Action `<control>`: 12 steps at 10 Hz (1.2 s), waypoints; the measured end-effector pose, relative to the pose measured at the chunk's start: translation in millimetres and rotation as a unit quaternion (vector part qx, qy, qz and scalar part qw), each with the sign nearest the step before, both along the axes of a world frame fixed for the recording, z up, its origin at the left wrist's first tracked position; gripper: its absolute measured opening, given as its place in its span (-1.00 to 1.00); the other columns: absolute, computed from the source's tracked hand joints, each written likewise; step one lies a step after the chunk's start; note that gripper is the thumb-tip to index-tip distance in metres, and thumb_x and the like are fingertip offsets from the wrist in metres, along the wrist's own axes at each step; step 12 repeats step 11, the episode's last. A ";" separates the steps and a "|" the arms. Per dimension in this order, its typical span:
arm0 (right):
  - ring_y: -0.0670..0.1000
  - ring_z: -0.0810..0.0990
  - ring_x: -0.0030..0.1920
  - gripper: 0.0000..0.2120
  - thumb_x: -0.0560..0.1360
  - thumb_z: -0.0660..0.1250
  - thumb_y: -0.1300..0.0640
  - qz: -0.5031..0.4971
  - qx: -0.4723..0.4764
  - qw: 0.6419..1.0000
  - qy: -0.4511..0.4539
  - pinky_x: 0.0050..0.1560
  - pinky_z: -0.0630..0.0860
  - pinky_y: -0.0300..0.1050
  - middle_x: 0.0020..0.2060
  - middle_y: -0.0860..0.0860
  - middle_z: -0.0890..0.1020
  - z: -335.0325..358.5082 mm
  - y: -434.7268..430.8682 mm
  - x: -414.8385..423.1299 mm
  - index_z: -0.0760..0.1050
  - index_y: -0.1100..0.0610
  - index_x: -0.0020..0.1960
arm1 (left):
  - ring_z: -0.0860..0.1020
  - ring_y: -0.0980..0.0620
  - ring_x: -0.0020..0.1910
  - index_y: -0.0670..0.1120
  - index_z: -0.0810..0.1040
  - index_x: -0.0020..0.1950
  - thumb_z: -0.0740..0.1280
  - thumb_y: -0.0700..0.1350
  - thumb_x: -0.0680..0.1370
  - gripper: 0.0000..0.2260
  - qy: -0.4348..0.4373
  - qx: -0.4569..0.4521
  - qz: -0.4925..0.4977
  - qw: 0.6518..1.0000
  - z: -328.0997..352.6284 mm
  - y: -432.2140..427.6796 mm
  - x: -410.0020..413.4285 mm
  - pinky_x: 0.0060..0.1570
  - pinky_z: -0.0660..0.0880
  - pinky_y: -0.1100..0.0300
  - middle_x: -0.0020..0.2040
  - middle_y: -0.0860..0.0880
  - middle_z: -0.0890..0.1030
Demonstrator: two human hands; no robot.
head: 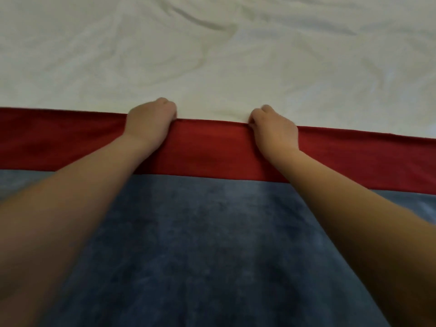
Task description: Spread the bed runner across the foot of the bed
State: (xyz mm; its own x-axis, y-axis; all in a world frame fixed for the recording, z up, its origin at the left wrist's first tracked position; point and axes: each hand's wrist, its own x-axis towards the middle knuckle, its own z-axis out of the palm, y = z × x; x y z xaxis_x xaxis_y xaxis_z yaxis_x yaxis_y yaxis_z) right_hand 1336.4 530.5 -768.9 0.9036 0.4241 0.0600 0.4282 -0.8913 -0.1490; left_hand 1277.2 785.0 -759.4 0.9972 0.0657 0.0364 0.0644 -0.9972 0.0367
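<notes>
Pulling evenly and level should be keeping the far edge straight. The left hand and right hand are curling their fingers over the red edge of the bed runner, seemingly pinching it, though blur is hiding the tips. The runner is lying flat across the white sheet, with its blue part nearest.

The bed is covered by a white sheet, rumpled with creases toward the far side. Over its near part lies the bed runner, blue with a red band along its far edge, running left to right.
</notes>
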 end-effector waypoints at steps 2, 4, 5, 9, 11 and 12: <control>0.21 0.51 -0.14 -0.84 0.44 0.20 0.18 -0.064 0.011 0.998 -0.008 -0.33 0.27 -0.10 -0.04 0.12 0.49 0.6 28.6 -11.2 0.46 0.19 -0.02 | 0.55 -0.14 -0.07 -0.06 0.52 0.03 0.21 -0.04 0.59 -0.85 -0.042 -0.049 -0.080 0.995 -3.1 37.9 -13.4 -0.26 0.43 0.05 0.01 -0.07 0.53; 0.24 0.54 -0.13 -0.79 0.51 0.18 0.06 0.063 0.036 0.997 0.019 -0.27 0.42 -0.01 0.01 0.12 0.49 10.4 126.6 -27.0 0.44 0.17 0.05 | 0.57 -0.20 -0.08 -0.09 0.54 0.03 0.23 -0.07 0.57 -0.85 -0.040 -0.014 -0.079 0.996 6.9 139.4 -46.9 -0.28 0.51 0.00 0.00 -0.12 0.55; 0.21 0.55 -0.13 -0.77 0.55 0.16 0.03 0.121 0.049 0.991 0.021 -0.27 0.44 0.00 0.02 0.10 0.50 9.1 180.4 -35.4 0.45 0.15 0.06 | 0.58 -0.22 -0.11 -0.11 0.55 0.01 0.27 -0.11 0.55 -0.88 -0.037 0.013 -0.066 0.997 13.4 182.1 -61.9 -0.31 0.51 -0.02 -0.04 -0.14 0.56; 0.12 0.38 -0.29 -0.91 0.54 0.15 0.28 0.082 -0.019 0.996 0.004 -0.46 0.08 -0.13 -0.04 0.11 0.47 7.0 235.5 -41.9 0.40 0.18 0.01 | 0.49 -0.24 -0.06 -0.20 0.48 0.01 0.20 -0.32 0.51 -0.87 0.002 0.078 0.073 0.994 8.7 193.2 -60.7 -0.31 0.34 0.03 -0.03 -0.21 0.50; 0.15 0.46 0.07 -0.72 0.56 0.14 0.05 0.077 -0.023 0.995 -0.062 -0.10 0.32 0.00 0.11 0.09 0.49 39.6 194.9 -34.0 0.41 0.14 0.20 | 0.50 -0.22 -0.01 -0.17 0.51 0.09 0.16 -0.03 0.57 -0.73 -0.069 0.043 0.038 0.996 42.8 125.5 -43.3 -0.17 0.42 -0.04 0.02 -0.18 0.56; 0.15 0.46 0.07 -0.72 0.56 0.14 0.05 0.077 -0.023 0.995 -0.062 -0.10 0.32 0.00 0.11 0.09 0.49 39.6 194.9 -34.0 0.41 0.14 0.20 | 0.50 -0.22 -0.01 -0.17 0.51 0.09 0.16 -0.03 0.57 -0.73 -0.069 0.043 0.038 0.996 42.8 125.5 -43.3 -0.17 0.42 -0.04 0.02 -0.18 0.56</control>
